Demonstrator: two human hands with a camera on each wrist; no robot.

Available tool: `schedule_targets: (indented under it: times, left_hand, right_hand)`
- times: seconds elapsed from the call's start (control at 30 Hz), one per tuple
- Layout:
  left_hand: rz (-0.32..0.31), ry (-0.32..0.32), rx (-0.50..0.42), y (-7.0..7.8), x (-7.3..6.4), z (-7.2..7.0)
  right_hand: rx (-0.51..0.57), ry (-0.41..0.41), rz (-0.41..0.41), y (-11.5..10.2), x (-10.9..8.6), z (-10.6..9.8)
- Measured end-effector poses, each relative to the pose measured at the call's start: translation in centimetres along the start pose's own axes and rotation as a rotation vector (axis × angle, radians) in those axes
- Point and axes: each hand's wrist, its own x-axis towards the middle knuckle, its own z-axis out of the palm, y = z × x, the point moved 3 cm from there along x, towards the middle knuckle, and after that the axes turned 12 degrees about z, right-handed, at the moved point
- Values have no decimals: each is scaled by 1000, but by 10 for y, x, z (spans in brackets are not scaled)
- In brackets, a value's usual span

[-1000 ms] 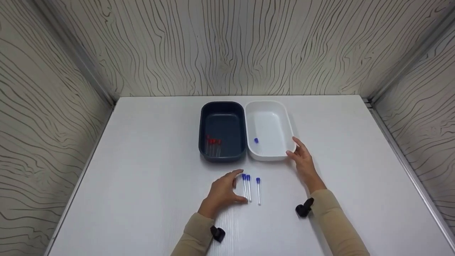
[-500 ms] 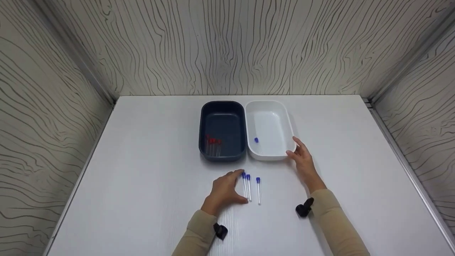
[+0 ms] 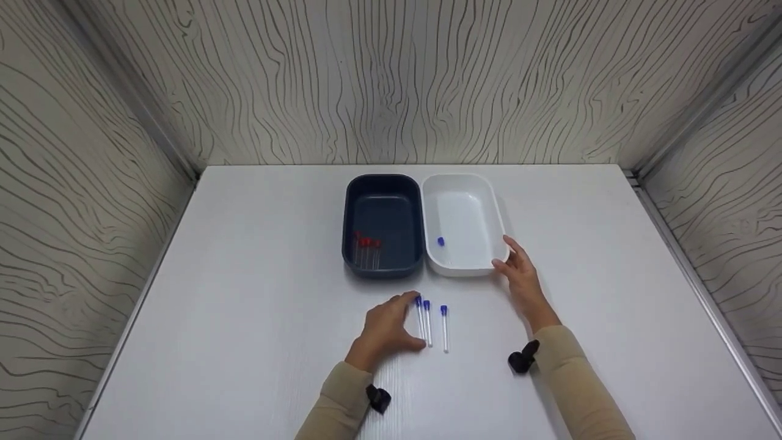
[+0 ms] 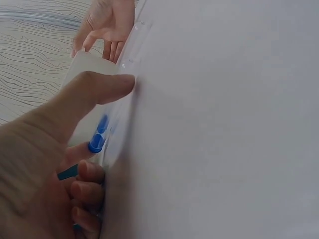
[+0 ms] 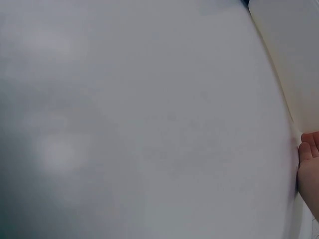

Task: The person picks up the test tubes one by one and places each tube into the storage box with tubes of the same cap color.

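My left hand [image 3: 385,327] pinches the leftmost of three clear blue-capped test tubes [image 3: 420,321] lengthwise on the white table. In the left wrist view the index finger meets its blue cap [image 4: 96,143], while the thumb [image 4: 117,87] is at the other end. Just right of it lie a second tube [image 3: 428,327] and, a little apart, a third [image 3: 445,333]. My right hand [image 3: 522,281] grips the near right corner of the white plastic container [image 3: 470,271]. Inside that container rests one tube with a blue cap [image 3: 440,241].
Against the white container's left side stands a dark blue container [image 3: 383,274] with several red-capped tubes [image 3: 366,243] in its near left part. Wood-patterned panels [image 3: 391,85] enclose the table [image 3: 256,305] at the back and both sides.
The left hand has shifted slightly right, closing on the leftmost tube, whose cap has tipped slightly left and away. The right hand and both containers have stayed in place.
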Motion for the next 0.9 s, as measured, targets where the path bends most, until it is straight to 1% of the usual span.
schedule_targets:
  times: [0.1,0.2,0.37,0.43,0.6,0.73,0.9]
  left_hand:
    - [16,-8,-8,0,0,-2]
    - [55,-2,9,-1,0,-4]
    - [100,13,5,0,2,-11]
    - [107,16,-3,1,2,-15]
    - [118,21,12,7,3,-28]
    - [128,22,3,14,3,-36]
    - [143,16,-17,22,6,-42]
  right_hand:
    - [5,-5,-6,1,0,0]
    - [5,-12,-15,2,0,-1]
    - [-5,-15,-21,1,0,-1]
    - [-3,-7,-15,1,0,0]
    - [10,-10,2,1,1,2]
    - [6,-17,-12,1,1,2]
    - [-27,10,-55,0,0,1]
